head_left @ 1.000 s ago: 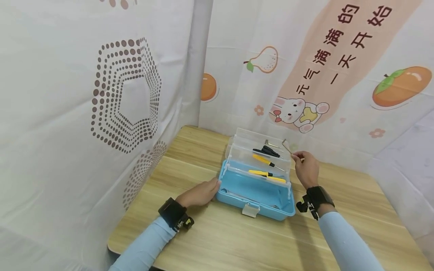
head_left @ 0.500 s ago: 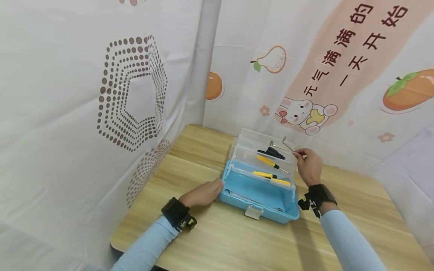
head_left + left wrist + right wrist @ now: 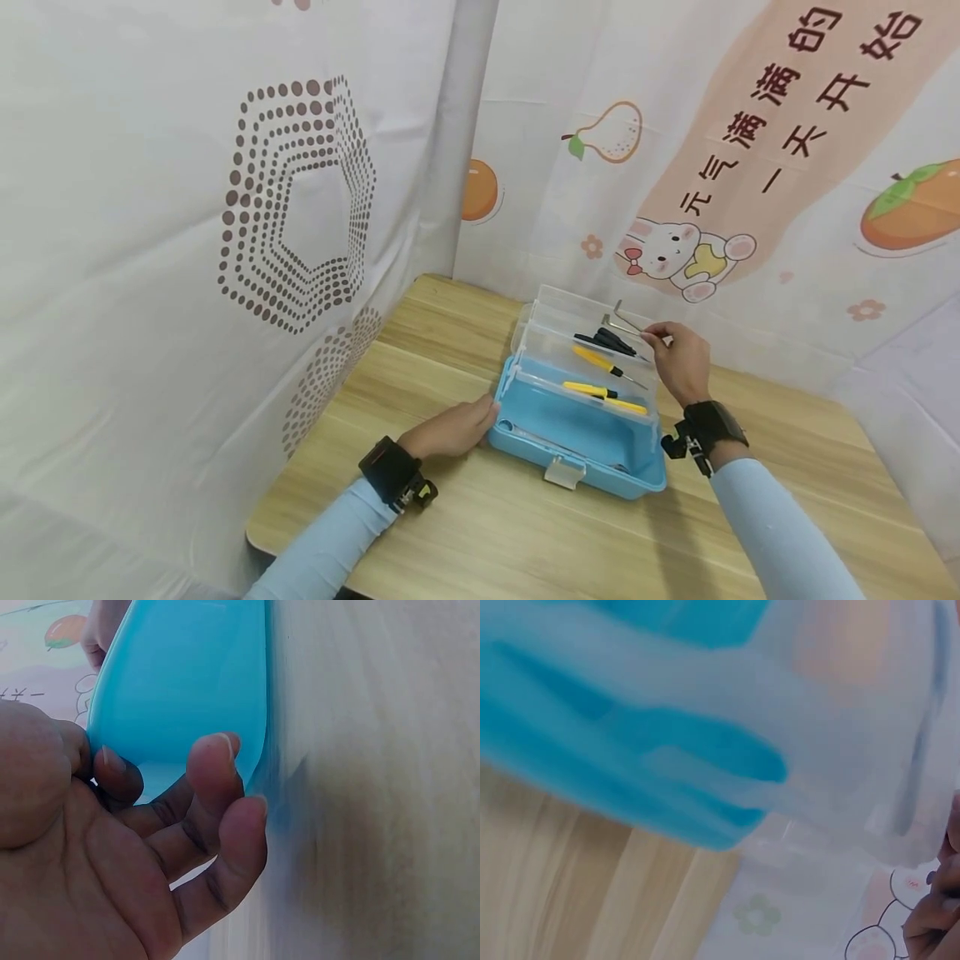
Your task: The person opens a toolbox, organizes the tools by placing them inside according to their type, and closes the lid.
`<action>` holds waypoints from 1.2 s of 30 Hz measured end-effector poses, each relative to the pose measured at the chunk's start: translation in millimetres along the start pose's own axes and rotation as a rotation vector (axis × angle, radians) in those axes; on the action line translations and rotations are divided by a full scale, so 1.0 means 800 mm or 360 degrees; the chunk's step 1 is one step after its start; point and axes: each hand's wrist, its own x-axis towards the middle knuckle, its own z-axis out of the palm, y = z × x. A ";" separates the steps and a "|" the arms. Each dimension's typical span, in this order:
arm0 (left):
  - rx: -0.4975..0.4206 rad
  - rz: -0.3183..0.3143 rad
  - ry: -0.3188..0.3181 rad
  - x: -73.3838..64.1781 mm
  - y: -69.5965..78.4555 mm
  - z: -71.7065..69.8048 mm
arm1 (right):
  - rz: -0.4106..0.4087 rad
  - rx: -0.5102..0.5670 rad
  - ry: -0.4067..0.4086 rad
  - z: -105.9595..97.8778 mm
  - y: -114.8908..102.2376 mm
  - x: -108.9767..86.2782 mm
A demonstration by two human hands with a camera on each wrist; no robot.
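In the head view, my left hand (image 3: 453, 429) grips the left end of a light blue toolbox (image 3: 525, 446) with clear fold-out trays. The left wrist view shows the fingers of that hand (image 3: 202, 817) curled at the box's rounded blue wall (image 3: 187, 682). My right hand (image 3: 684, 362) pinches an L-shaped hex key (image 3: 628, 321) by its long arm, its bent end pointing up over the top clear tray (image 3: 558, 302). Another L-shaped metal tool (image 3: 609, 321) lies in the tray close below. In the right wrist view only some fingers (image 3: 934, 922) show; the key is hidden.
Black-handled tools (image 3: 613, 339) and yellow-handled screwdrivers (image 3: 592, 359) lie in the trays. A metal wrench (image 3: 540, 437) rests in the blue base. The white latch (image 3: 564, 473) hangs down in front. Wooden table (image 3: 465, 517) surrounds the box; printed curtains (image 3: 555, 192) stand behind and left.
My right hand has shifted left with the hex key, bringing its bent end beside the other L-shaped tool. The left hand stays on the toolbox; the head view has turned slightly left.
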 end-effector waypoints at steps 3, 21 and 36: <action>0.0011 0.0008 0.0004 0.000 -0.001 0.000 | -0.0035 0.0014 -0.0037 0.000 -0.005 0.004; 0.0036 0.0032 0.0006 0.001 0.002 -0.001 | -0.0027 0.0019 -0.0230 0.013 -0.023 0.024; 0.0035 0.0051 0.0008 0.002 -0.001 0.001 | 0.0015 0.0027 -0.0259 0.019 -0.028 0.028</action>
